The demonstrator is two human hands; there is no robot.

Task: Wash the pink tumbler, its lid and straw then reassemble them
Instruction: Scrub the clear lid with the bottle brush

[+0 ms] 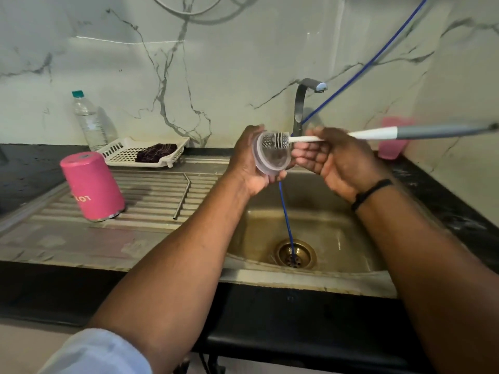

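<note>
The pink tumbler (93, 186) stands upside down on the ribbed drainboard at the left. A bent metal straw (183, 194) lies on the ribs to its right. Over the sink, my left hand (249, 164) grips the clear round lid (271, 155) on its edge. My right hand (334, 161) holds a long bottle brush (378, 133) with a white and grey handle. The brush's bristle head (275, 140) presses against the lid's inner face.
The steel sink (332, 233) has a brass drain with a blue hose (286, 211) running into it. The tap (305, 103) stands behind my hands. A white rack with a dark cloth (145, 152), a clear bottle (87, 120) and a pink cup (393, 139) sit along the wall.
</note>
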